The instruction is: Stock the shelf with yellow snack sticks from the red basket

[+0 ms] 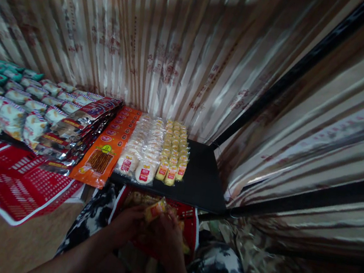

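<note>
In dim light, a yellow wrapped snack (155, 210) with an orange-red label is held up between my hands, over a red basket (194, 232) in my lap. My left hand (127, 223) closes on its left side, and my right hand (167, 235) has bent fingers against its lower right. More yellow wrapped snacks lie in the basket, partly hidden under my hands. Just beyond, on a black shelf (202, 172), stand rows of matching yellow snacks (174, 154). Beside them are rows of round white wrapped cakes (137, 161).
An orange snack packet (103, 156), a stack of dark packets (80, 131) and many white bags (14, 115) fill the shelf leftward. Red baskets (28, 180) sit below at left. Black poles (281, 88) and striped plastic sheeting (170, 37) enclose the back and right.
</note>
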`<state>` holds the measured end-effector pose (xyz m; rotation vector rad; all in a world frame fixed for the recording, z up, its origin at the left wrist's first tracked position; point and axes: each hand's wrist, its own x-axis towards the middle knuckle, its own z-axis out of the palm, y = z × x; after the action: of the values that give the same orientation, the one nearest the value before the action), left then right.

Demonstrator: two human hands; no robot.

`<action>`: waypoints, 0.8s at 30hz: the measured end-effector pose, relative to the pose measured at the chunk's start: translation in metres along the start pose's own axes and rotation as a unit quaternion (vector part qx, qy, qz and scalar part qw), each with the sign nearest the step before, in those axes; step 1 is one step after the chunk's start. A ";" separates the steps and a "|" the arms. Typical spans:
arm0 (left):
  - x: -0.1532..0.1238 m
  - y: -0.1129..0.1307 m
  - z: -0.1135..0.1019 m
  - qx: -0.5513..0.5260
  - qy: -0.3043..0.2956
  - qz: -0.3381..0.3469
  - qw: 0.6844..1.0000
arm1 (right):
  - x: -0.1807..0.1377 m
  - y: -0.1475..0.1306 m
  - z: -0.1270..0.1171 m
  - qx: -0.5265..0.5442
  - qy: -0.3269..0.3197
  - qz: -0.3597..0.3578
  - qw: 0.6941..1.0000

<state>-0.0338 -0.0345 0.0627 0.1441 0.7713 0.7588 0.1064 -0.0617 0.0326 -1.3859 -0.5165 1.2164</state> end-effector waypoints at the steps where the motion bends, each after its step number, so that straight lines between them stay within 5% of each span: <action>1: -0.002 0.000 0.004 -0.003 0.002 0.000 1.000 | -0.003 -0.005 0.001 0.025 0.010 0.021 0.999; 5: -0.006 -0.003 0.023 -0.012 0.000 0.004 1.000 | -0.012 -0.025 0.003 0.104 0.050 0.079 0.990; 13: 0.016 -0.018 0.046 0.111 -0.006 0.072 0.991 | -0.013 -0.054 -0.007 0.070 0.028 0.013 0.997; 19: 0.018 -0.001 0.072 0.416 0.040 0.252 0.873 | 0.003 -0.081 -0.018 -0.005 0.016 -0.056 0.998; 24: 0.026 0.020 0.116 0.494 -0.042 0.323 0.807 | 0.039 -0.111 -0.025 -0.009 0.048 -0.110 0.993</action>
<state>0.0455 0.0145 0.1390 1.4428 0.9826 0.9042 0.1795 -0.0128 0.1147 -1.3574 -0.5976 0.9660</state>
